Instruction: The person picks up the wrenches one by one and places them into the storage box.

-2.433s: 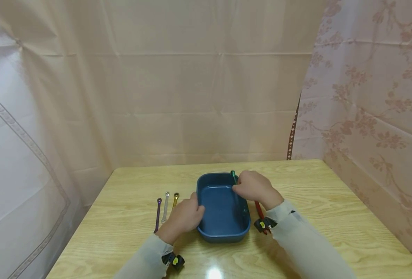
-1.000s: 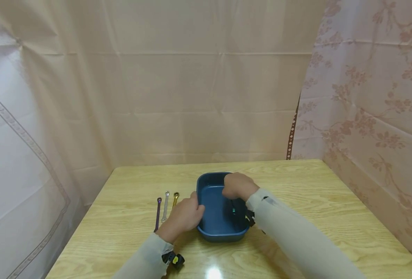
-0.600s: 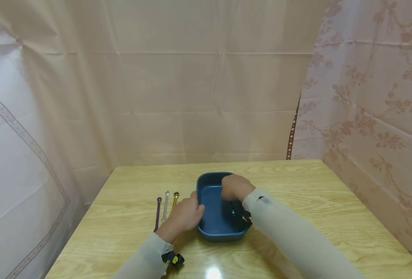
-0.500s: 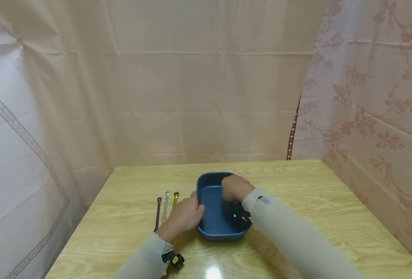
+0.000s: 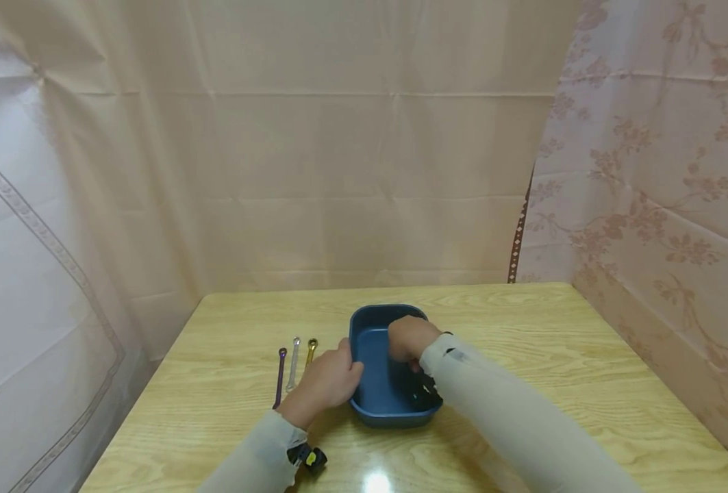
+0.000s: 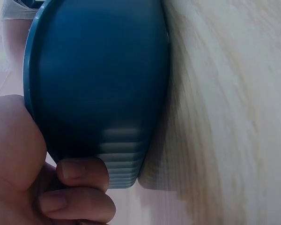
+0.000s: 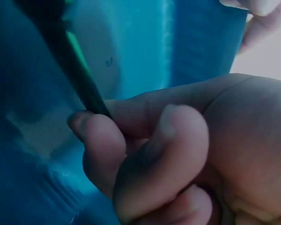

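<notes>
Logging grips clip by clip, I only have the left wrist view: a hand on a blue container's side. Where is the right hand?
Observer: The right hand reaches down into the blue container, as the head view shows.

Reviewer: Is it holding anything?

Observer: Yes, in the right wrist view it pinches a slim green tool.

Reviewer: Does anything else lie on the table near the left hand?

Observer: Yes, the head view shows a purple tool, a silver tool and a gold tool, each with a ring at its far end.
</notes>
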A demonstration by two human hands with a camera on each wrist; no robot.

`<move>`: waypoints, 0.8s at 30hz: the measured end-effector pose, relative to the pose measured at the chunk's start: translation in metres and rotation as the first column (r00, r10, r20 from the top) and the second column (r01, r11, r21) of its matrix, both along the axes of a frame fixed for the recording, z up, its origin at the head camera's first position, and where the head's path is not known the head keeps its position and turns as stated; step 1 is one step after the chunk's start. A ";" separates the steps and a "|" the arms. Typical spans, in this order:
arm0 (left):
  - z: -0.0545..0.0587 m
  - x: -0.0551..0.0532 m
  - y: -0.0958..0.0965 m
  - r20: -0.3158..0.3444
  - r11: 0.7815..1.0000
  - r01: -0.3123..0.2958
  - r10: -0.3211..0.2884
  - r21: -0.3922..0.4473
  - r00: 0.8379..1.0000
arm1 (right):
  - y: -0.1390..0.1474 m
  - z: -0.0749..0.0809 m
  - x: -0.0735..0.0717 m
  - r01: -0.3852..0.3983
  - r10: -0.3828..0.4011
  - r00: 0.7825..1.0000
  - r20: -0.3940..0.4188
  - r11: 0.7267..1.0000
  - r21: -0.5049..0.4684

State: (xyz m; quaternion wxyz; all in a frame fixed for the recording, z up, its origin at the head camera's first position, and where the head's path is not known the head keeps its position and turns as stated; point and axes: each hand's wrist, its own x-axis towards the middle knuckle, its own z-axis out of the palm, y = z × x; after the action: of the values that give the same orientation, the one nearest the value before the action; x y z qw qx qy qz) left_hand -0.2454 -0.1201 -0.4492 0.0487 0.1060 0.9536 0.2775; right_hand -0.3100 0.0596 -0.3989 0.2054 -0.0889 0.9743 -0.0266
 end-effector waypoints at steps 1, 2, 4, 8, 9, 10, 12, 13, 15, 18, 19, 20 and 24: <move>0.000 0.000 0.000 0.000 1.000 0.001 -0.001 -0.004 1.000 | -0.001 -0.001 0.000 -0.002 0.002 1.000 0.002 1.000 0.008; 0.000 0.000 0.001 -0.002 1.000 0.002 -0.002 -0.007 1.000 | -0.001 -0.002 0.001 -0.007 0.007 1.000 0.003 1.000 0.015; 0.001 0.001 0.001 0.000 1.000 0.003 -0.003 -0.011 1.000 | -0.002 -0.003 0.000 -0.020 0.020 1.000 0.011 0.999 0.026; 0.003 0.001 0.001 -0.003 1.000 0.003 -0.003 -0.011 1.000 | -0.004 -0.005 -0.001 -0.030 0.029 0.999 0.021 0.999 0.044; 0.003 0.001 0.001 -0.004 1.000 0.003 -0.003 -0.012 1.000 | -0.004 -0.005 -0.001 -0.028 0.027 0.999 0.021 0.998 0.048; 0.002 0.001 0.001 -0.004 1.000 0.002 -0.002 -0.014 1.000 | -0.005 -0.005 -0.001 -0.025 0.023 0.999 0.022 0.998 0.052; 0.002 0.001 0.001 -0.005 1.000 0.001 -0.001 -0.017 1.000 | -0.004 -0.004 -0.001 -0.013 0.012 1.000 0.022 0.998 0.053; 0.002 0.001 0.001 -0.004 1.000 -0.001 0.001 -0.020 1.000 | -0.004 -0.004 -0.001 -0.007 0.006 1.000 0.021 0.999 0.052; 0.002 0.001 0.001 -0.003 1.000 0.000 0.000 -0.016 1.000 | -0.004 -0.004 -0.001 0.005 -0.006 1.000 0.023 0.999 0.045; 0.002 0.001 0.001 0.001 1.000 0.002 -0.002 -0.010 1.000 | -0.003 -0.002 0.000 0.017 -0.018 1.000 0.026 1.000 0.024; 0.002 0.001 0.001 0.000 1.000 0.003 -0.003 -0.006 1.000 | -0.002 -0.002 0.001 0.018 -0.018 0.999 0.030 1.000 0.018; 0.002 0.001 0.001 0.002 1.000 0.003 -0.003 -0.002 1.000 | -0.002 -0.001 0.001 0.020 -0.020 0.999 0.035 1.000 0.011; 0.002 0.001 0.001 0.002 1.000 0.002 -0.002 -0.004 1.000 | 0.000 0.002 0.002 0.030 -0.030 0.998 0.059 1.000 -0.005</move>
State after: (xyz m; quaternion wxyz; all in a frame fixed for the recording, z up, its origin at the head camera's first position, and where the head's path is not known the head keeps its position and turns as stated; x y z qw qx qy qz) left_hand -0.2440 -0.1186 -0.4470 0.0501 0.1066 0.9540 0.2757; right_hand -0.3080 0.0591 -0.3971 0.2332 -0.0739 0.9690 -0.0351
